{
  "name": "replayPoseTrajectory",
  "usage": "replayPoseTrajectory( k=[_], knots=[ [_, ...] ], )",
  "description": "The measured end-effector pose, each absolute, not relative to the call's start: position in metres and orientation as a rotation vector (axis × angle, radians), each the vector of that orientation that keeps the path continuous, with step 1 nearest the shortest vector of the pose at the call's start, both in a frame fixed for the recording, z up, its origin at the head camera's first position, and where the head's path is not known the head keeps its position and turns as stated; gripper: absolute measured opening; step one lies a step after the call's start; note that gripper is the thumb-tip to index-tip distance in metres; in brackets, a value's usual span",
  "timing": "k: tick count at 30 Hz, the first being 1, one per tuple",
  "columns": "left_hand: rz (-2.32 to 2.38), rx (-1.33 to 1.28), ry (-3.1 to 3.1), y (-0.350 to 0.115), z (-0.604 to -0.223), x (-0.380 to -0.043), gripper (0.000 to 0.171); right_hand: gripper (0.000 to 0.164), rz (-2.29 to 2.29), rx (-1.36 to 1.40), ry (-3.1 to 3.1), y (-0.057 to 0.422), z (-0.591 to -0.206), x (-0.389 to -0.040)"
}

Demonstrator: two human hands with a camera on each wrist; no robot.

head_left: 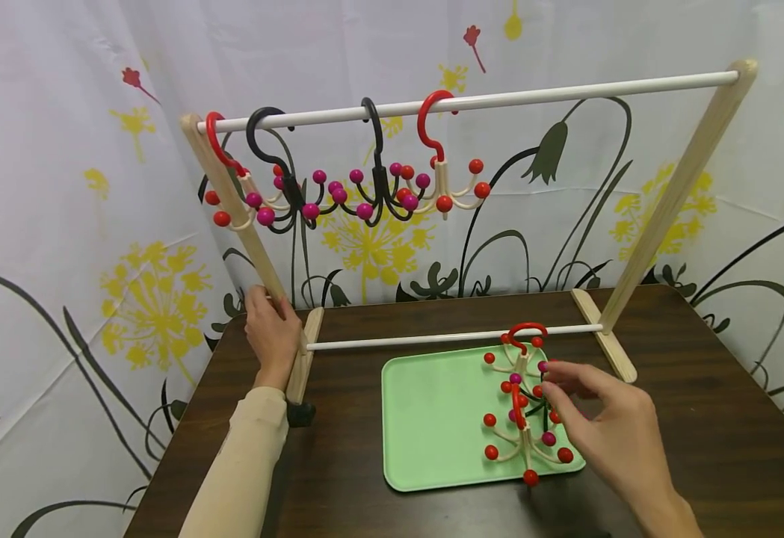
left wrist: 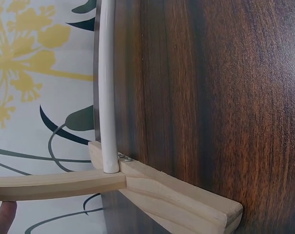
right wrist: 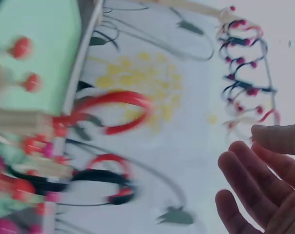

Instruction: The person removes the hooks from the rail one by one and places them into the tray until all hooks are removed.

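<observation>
My left hand (head_left: pixel 272 332) grips the left wooden upright (head_left: pixel 230 198) of a rack low down; one fingertip (left wrist: pixel 3 218) shows beside it in the left wrist view. My right hand (head_left: pixel 616 426), fingers loosely bent and holding nothing, is close to the hangers at the right end of a green tray (head_left: pixel 425 418). There a ball-tipped hanger with a red hook (head_left: pixel 518 407) lies in front of another red-hooked hanger (head_left: pixel 522 364). Between them is a black hanger (head_left: pixel 545 403) with magenta balls, partly hidden. The right wrist view is blurred.
Several red-hooked and black hangers (head_left: pixel 380 175) hang from the rack's white top rail (head_left: pixel 553 95), toward its left. A white lower bar (head_left: pixel 425 340) runs behind the tray. Wooden feet (head_left: pixel 603 336) stand on the dark table (head_left: pixel 338 463), before a flowered curtain (head_left: pixel 48 187).
</observation>
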State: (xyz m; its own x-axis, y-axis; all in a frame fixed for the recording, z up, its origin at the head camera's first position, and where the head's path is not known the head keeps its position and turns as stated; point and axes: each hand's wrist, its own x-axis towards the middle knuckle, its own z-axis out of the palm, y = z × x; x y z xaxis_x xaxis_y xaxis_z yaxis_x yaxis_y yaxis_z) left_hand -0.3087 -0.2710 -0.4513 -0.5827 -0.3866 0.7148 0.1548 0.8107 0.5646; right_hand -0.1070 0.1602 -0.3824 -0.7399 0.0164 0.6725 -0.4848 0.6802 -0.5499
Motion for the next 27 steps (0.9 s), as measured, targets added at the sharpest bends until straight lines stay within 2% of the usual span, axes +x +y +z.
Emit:
replayPoseTrajectory(
  k=[5, 10, 20, 27],
  knots=[
    [-0.742, 0.166, -2.073, -0.271, -0.451, -0.309, 0.020, 0.030, 0.958, 0.605, -2.169, 0.155, -0.335, -0.137],
    [-0.743, 0.168, -2.076, -0.271, -0.451, -0.308, 0.020, 0.032, 0.862, 0.725, -2.155, 0.146, -0.294, -0.177],
    [-0.740, 0.175, -2.073, -0.274, -0.453, -0.306, 0.021, 0.042, 1.015, 0.665, -2.275, 0.122, -0.226, -0.264],
    [-0.733, 0.158, -2.075, -0.271, -0.452, -0.309, 0.021, 0.046, 1.126, 0.596, -2.422, 0.107, -0.212, -0.292]
  ],
)
